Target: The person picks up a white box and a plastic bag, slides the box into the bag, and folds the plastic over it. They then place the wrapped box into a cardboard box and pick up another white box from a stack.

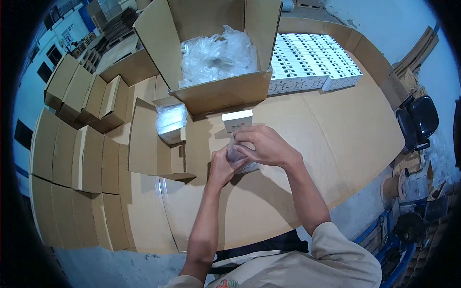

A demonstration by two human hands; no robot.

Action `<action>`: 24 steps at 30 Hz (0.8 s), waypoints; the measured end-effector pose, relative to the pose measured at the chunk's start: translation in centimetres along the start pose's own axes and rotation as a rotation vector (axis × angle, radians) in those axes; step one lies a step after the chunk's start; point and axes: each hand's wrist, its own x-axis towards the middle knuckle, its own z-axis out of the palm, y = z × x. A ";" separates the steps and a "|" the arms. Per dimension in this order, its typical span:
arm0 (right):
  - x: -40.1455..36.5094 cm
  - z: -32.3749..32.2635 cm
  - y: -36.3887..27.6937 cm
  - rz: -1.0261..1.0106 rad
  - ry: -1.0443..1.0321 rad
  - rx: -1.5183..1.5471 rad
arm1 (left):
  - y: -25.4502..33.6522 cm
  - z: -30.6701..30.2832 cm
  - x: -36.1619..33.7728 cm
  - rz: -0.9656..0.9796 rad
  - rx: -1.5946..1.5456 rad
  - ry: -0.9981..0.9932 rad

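Both my hands meet over the cardboard-covered table [336, 134]. My left hand [222, 168] and my right hand [263, 145] together grip a small clear plastic bag [240, 161] with something pale inside; my fingers hide most of it. A small white box [237, 120] stands just beyond my hands. To the left, a small open carton [153, 149] holds a white box wrapped in clear plastic [171, 122].
A large open carton [216, 91] full of clear plastic bags [216, 55] stands behind. Rows of white boxes [312, 62] lie at the back right. Several stacked flat cartons [77, 144] line the left side. A black chair [418, 120] stands off the table's right edge.
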 end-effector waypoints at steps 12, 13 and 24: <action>-0.2 0.5 1.5 -0.004 0.062 0.038 | -0.6 0.4 0.2 -0.090 -0.154 -0.004; -0.2 0.7 1.5 -0.022 0.082 0.075 | -0.4 0.3 0.1 -0.099 -0.166 -0.013; 0.0 2.8 8.9 0.085 0.639 0.672 | -0.9 -0.2 0.2 -0.178 -0.218 -0.018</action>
